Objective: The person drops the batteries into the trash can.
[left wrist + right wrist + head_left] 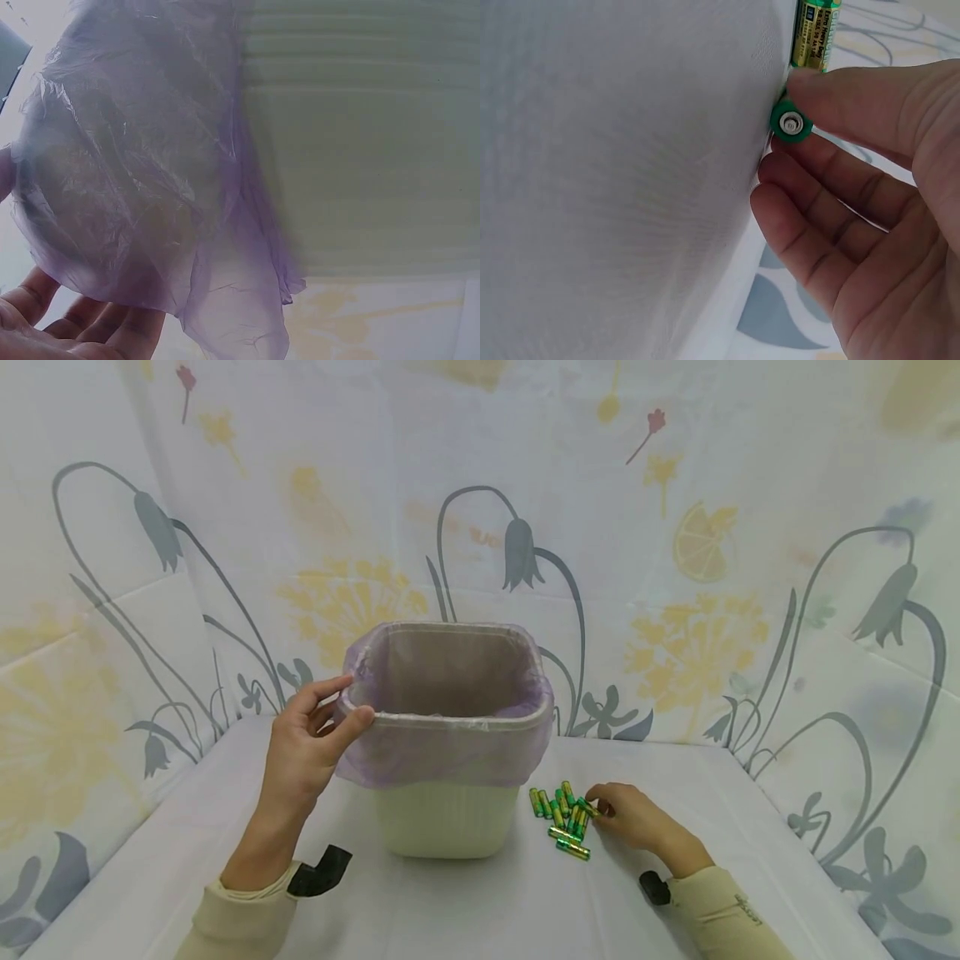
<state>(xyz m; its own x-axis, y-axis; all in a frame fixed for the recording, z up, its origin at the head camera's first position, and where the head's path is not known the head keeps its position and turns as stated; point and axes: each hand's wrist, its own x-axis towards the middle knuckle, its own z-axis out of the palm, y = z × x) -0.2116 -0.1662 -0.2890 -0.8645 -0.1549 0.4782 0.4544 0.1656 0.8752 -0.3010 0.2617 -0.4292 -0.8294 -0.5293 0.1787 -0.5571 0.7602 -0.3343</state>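
A pale green trash bin (442,827) stands upright in the middle of the table, its mouth facing up. A thin purple plastic bag (457,756) lines it and folds down over the rim. My left hand (302,756) grips the bin's left rim through the bag, thumb along the near side. In the left wrist view, the bag (127,150) hangs loosely beside that hand's fingers (139,326). Right of the bin, my right hand (637,818) pinches a green and gold battery (791,122) between thumb and fingers, close over the tabletop. Several similar batteries (573,849) lie in a loose group beside it.
A white cloth covers the table (525,918). Behind and at both sides hangs a white curtain (480,443) printed with flowers. Black straps (320,872) sit on both wrists, at the cuffs of beige sleeves (243,918).
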